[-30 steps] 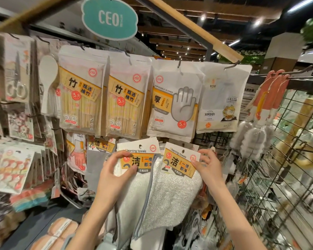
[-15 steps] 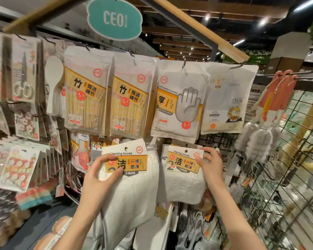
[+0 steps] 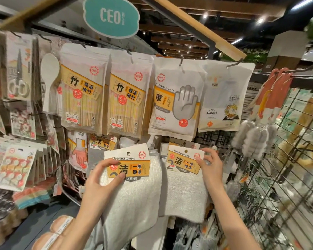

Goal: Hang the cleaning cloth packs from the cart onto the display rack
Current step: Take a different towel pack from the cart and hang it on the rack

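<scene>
since a second ago the two white fluffy cleaning towel packs with orange header cards have drawn apart and now sit side by side rather than overlapping. left hand point(image 3: 99, 179) pinches the header card of the left pack point(image 3: 132, 193), at 6 o'clock below the bamboo chopstick bags point(image 3: 83, 91). right hand point(image 3: 210, 168) grips the card edge of the right pack point(image 3: 185, 188), at 6 o'clock below the white disposable glove bag point(image 3: 175, 100), with the black wire grid rack point(image 3: 287, 168) at 3 o'clock.
</scene>
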A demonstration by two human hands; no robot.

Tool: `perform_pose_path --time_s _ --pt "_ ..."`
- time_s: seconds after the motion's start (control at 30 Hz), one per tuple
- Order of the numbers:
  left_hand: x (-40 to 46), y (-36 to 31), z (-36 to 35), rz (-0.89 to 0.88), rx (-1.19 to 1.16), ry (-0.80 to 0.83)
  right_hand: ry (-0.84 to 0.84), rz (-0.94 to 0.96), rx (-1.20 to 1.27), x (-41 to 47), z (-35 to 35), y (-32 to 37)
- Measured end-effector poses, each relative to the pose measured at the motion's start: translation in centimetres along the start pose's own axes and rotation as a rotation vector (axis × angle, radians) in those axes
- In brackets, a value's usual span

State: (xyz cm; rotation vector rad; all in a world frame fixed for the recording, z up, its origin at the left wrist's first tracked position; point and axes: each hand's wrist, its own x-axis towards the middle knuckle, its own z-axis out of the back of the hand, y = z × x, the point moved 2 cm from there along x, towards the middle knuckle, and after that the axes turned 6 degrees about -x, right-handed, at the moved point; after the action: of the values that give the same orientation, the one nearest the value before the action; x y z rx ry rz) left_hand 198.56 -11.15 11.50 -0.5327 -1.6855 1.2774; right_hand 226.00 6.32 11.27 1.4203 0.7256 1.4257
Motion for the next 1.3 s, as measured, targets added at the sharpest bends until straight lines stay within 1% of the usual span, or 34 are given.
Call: perform_pose_path --time_s 0.1,0.2,0.37,0.53,0.7,0.9,1.03,1.1,1.17,1.23,1.3 --pt "-0.1 0.2 -0.1 0.012 -0.010 0.006 0.001 -0.017 -0.018 -0.1 -0.5 -0.2" --pt "-0.1 0.2 0.0 0.027 -0.010 -0.001 -0.036 -0.039 -0.019 0.2 -0.7 -0.5" --pt "0.0 -0.1 0.1 0.018 -0.010 -0.008 -0.111 0.002 -0.154 1.3 -1.5 -0.3" --pt "-0.2 -0.3 -0.4 -0.013 -0.014 0.012 -0.146 -0.017 -0.225 3.0 -2.5 -1.1" --pt "-0.3 -0.1 -0.7 -0.009 -0.017 0.034 -0.197 0.009 -0.309 4.3 -3.0 -1.3" --pt "-0.4 0.0 -1.1 -0.004 -0.039 0.048 -0.189 0.027 -0.401 4.1 -2.7 -1.3" --pt "-0.4 0.0 -1.3 -0.006 -0.056 0.060 -0.145 0.041 -0.420 2.6 -1.8 -0.4" --pt "-0.3 -0.2 -1.5 -0.020 -0.055 0.064 -0.104 0.040 -0.376 1.5 -1.4 0.7" --pt "-0.3 -0.4 -1.9 -0.026 -0.056 0.072 -0.005 0.037 -0.253 0.2 -1.3 2.1" --pt "-0.3 -0.5 -2.3 -0.033 -0.055 0.076 0.146 0.028 -0.134 -1.3 -1.6 4.0" --pt "-0.4 -0.5 -2.7 -0.035 -0.063 0.083 0.294 0.031 -0.072 -2.7 -2.2 5.8"
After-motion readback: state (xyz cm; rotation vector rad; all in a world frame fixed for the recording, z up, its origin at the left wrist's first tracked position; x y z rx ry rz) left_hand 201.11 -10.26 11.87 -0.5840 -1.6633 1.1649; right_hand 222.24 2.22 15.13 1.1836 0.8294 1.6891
